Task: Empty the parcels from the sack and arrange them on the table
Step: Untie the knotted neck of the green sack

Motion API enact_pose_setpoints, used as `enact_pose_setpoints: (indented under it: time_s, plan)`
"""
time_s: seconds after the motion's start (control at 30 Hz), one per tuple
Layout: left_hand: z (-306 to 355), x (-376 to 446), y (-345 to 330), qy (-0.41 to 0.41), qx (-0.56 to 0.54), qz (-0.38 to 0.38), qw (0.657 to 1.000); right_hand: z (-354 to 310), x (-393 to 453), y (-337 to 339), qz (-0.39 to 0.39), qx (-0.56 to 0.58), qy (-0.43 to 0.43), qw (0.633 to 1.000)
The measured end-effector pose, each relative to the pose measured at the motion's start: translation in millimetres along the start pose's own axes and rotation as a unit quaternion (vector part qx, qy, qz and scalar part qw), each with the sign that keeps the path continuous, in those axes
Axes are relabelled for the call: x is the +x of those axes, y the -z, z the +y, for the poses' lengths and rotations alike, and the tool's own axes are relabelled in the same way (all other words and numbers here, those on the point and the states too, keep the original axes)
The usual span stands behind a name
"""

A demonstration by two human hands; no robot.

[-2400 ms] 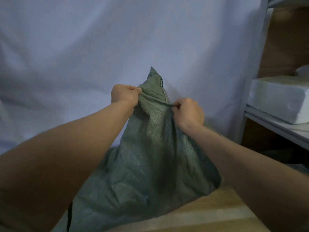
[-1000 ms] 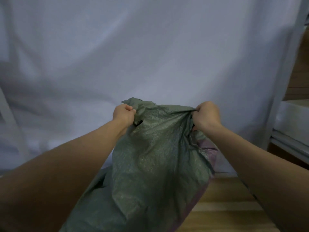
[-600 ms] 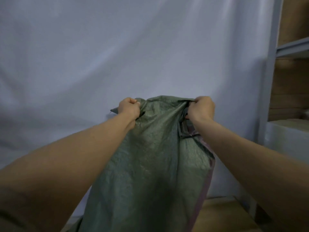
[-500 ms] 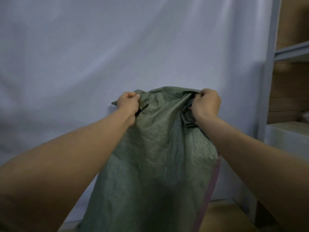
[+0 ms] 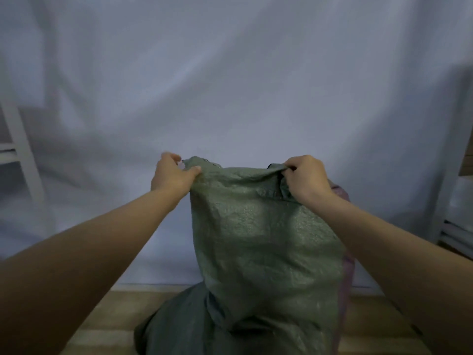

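While a pale backdrop cloth (image 5: 230,85) hangs behind both grips, a green sack (image 5: 263,247) stands stretched between them.

Below the grips the sack drops to the wooden table (image 5: 122,319), where its lower folds pile up. The right hand (image 5: 307,179) is a closed fist bunching the sack's upper right edge. The left hand (image 5: 171,174) pinches the opposite upper corner between thumb and partly spread fingers. No parcels show; the sack's mouth points down, below both grips.
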State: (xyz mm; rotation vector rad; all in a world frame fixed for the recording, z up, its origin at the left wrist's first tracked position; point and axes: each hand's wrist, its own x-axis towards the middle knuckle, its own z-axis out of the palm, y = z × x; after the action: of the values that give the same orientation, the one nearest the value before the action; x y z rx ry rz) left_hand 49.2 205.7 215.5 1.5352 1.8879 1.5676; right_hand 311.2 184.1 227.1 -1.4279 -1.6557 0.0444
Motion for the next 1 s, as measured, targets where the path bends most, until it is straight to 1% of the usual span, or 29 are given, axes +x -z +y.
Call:
enact_pose_setpoints:
  time_s: [0.07,0.1,0.17,0.2,0.23,0.27,0.33,0.37,0.4,0.47,0.5,0.53,0.57,0.63,0.7,0.87,1.0]
  plan:
    - [10,-8,7,-0.113,0.02,-0.063,0.991,-6,-3,-1,-0.001,-0.003,0.018,1.0]
    - [17,-13,9,-0.171,0.052,-0.106,0.978,-8,-5,-2,-0.001,0.0,0.026,1.0]
    - [25,-18,5,-0.263,0.173,-0.159,0.936,-13,-11,-2,0.001,0.007,0.041,0.999]
    - [30,-21,2,-0.293,0.22,-0.158,0.917,-13,-14,-1,-0.002,0.008,0.048,0.999]
    - [32,-20,-1,-0.306,0.242,-0.139,0.91,-14,-16,0,-0.011,0.008,0.055,0.998]
    - [34,-19,-4,-0.306,0.24,-0.12,0.913,-16,-18,3,-0.028,0.009,0.058,0.998]
    - [36,-16,-8,-0.281,0.215,-0.078,0.932,-15,-20,10,-0.069,0.027,0.05,0.996]
    - [35,-13,-9,-0.262,0.208,-0.073,0.94,-12,-19,15,-0.072,0.035,0.04,0.996]
    - [35,-11,-9,-0.242,0.201,-0.074,0.946,-7,-17,20,-0.055,0.029,0.028,0.998]
    - [31,-5,-7,-0.2,0.184,-0.079,0.959,11,-11,30,-0.012,-0.051,-0.01,0.999]
    - [27,-1,-5,-0.181,0.173,-0.079,0.965,20,-10,34,-0.008,-0.107,-0.034,0.994]
    - [24,2,-3,-0.162,0.16,-0.078,0.971,28,-10,35,-0.02,-0.151,-0.061,0.986]
    - [21,4,0,-0.143,0.145,-0.078,0.976,34,-11,35,-0.042,-0.162,-0.086,0.982]
    - [14,7,5,-0.114,0.112,-0.079,0.984,41,-14,28,-0.093,-0.1,-0.116,0.984]
    - [8,7,10,-0.089,0.084,-0.077,0.989,41,-15,20,-0.11,-0.051,-0.126,0.985]
    - [-9,5,23,-0.022,0.047,-0.072,0.996,27,-7,15,-0.082,-0.045,-0.128,0.987]
    - [-23,9,33,0.027,0.048,-0.083,0.995,12,-1,5,-0.067,-0.078,-0.099,0.99]
